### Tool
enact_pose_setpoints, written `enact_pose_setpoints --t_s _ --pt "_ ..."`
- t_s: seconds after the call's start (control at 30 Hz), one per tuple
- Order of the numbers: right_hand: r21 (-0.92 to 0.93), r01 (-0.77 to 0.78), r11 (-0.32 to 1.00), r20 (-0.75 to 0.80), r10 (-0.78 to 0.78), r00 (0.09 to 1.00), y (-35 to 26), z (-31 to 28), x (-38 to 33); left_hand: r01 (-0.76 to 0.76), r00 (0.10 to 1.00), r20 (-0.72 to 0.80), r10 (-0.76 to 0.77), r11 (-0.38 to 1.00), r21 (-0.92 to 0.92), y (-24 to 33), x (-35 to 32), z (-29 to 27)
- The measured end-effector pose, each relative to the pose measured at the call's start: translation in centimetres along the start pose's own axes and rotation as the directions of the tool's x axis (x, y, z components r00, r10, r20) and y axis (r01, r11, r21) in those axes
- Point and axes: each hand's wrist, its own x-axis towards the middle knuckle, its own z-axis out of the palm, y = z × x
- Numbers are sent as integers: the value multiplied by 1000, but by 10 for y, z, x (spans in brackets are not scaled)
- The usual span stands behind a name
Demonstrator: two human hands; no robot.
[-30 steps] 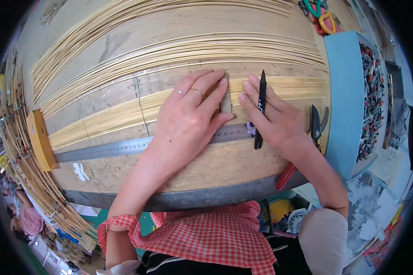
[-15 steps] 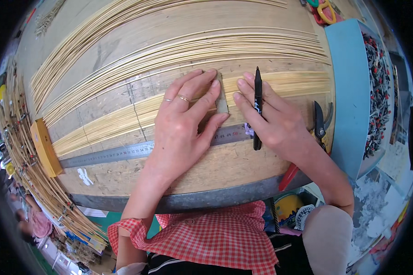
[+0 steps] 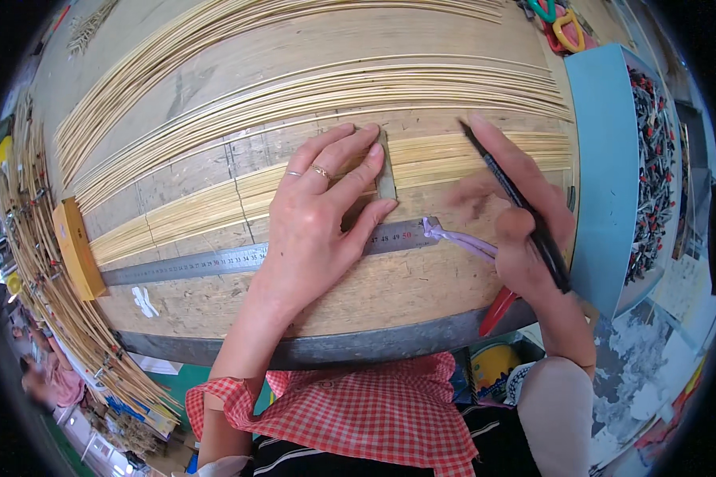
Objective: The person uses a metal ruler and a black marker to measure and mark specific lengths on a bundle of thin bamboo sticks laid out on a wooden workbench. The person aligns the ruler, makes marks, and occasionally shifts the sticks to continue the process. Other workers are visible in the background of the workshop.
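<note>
On the wooden workbench, near edge: the person's two bare hands work over a band of thin bamboo strips.
Left hand (image 3: 318, 215): lies flat, palm down, fingers spread and pointing to the far right; two rings show on the fingers. It grips nothing; it presses down on the steel ruler (image 3: 215, 260) and on the small flat block (image 3: 385, 167).
Small flat block: a grey-brown piece standing across the pale strips, just under the left fingertips, between the two hands.
Steel ruler: lies long across the bench from left to right, on the near side of the strips; its middle is hidden under the left hand, and its right end shows just past the thumb.
Right hand (image 3: 525, 215): closed around the black pen (image 3: 517, 199), index finger stretched along it towards the far side; the hand is partly blurred.
Black pen: slants from the far left, tip near the strips, to the near right, past the wrist.
Bamboo strips (image 3: 469, 155): a pale bundle running left to right beneath both hands; more loose strips fan over the far part of the bench.
Purple cord (image 3: 453, 236): touches the ruler's right end and runs under the right hand.
Yellow wooden block (image 3: 75, 246): at the left end of the ruler.
Blue tray (image 3: 605, 175): right of the bench, holding many small dark pieces with red ends.
Red handle (image 3: 497, 310): at the near edge, below the right wrist.
</note>
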Motion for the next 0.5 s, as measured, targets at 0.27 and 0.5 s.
enact_pose_setpoints --t_s 0.27,0.5 --pt "-194 55 979 -14 -59 998 8 15 6 4 1000 -3 -4 1000 -6 2 1 1" --pt "-185 97 978 -2 -99 995 19 22 9 8 1000 -9 -8 1000 -11 1 0 1"
